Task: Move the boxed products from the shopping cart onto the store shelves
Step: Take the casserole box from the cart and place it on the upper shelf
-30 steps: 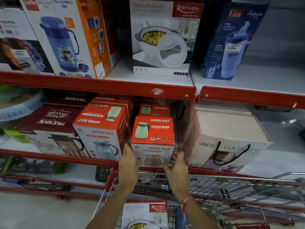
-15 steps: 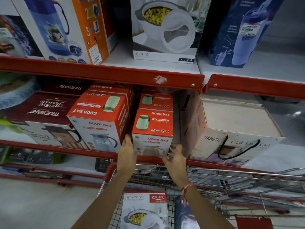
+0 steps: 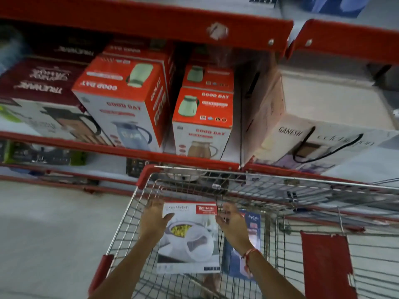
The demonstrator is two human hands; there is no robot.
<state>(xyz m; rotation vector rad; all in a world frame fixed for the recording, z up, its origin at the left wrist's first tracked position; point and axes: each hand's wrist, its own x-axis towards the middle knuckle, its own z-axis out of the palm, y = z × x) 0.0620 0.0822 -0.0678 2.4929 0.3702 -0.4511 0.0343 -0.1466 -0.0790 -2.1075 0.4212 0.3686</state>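
Right now, hands: both are down inside the shopping cart [image 3: 269,186], one on each side of a white casserole box [image 3: 187,238].
Left hand: the left hand [image 3: 154,221] lies against the box's left edge, fingers spread, thumb resting across the upper left corner of the printed face.
Right hand: the right hand [image 3: 232,223] sits at the box's right edge, fingers loosely curled and apart; a red thread band [image 3: 248,255] circles the wrist.
Grip: both hands are open and flank the box; whether either has closed on it firmly I cannot tell.
Casserole box: it stands in the cart near the front wire wall, picture side facing up toward the camera, with a red brand patch at the top right.
Blue box: a blue box [image 3: 250,229] stands just beside it to the right, partly hidden behind the right wrist.
Shelf: the middle shelf [image 3: 194,161] above the cart's front rim carries a small red jug box [image 3: 203,119], a larger red jug box [image 3: 127,102] to its left, a dark maroon box [image 3: 36,83] further left, and a pale box with a black cord handle [image 3: 323,117] on the right.
Sharpness: the view is motion-blurred, so small print is unreadable.
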